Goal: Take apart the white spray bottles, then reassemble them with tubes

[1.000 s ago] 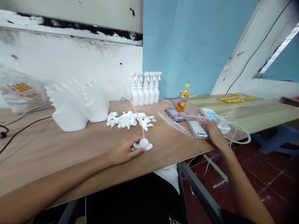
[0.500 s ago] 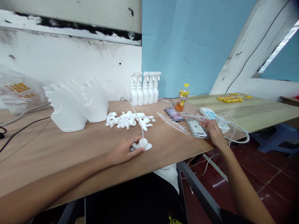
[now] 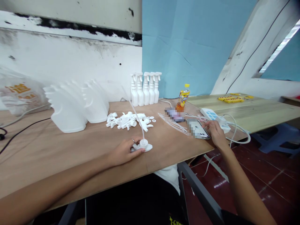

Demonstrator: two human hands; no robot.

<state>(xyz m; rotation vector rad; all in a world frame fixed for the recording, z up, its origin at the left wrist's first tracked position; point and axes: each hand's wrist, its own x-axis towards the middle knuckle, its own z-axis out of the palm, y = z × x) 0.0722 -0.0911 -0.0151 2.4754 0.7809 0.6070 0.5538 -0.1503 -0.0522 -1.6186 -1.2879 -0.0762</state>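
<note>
My left hand (image 3: 125, 152) rests on the table, thumb and fingers closed round a white trigger sprayer head (image 3: 148, 147) that lies with its round collar facing up. From the collar a thin clear dip tube (image 3: 138, 118) rises, leaning up to the left. Over the right edge of a lit phone (image 3: 202, 131) hovers my right hand (image 3: 217, 132), its fingers loosely bent with no object visible in them. Behind the tube lies a heap of loose white sprayer heads (image 3: 124, 121), with small white rings (image 3: 152, 118) beside it. Several loose tubes (image 3: 172, 125) lie left of the phone.
White bottles without tops (image 3: 67, 109) stand at the left, near a plastic bag (image 3: 23, 93). Several bottles with sprayers (image 3: 145, 90) line the wall. A drink bottle (image 3: 182, 98), a second phone (image 3: 174, 115) and a power strip (image 3: 214, 118) with cables are at the right.
My right hand's fingers have drawn back slightly to the right over the phone and bent more. The left hand and its sprayer head have stayed still.
</note>
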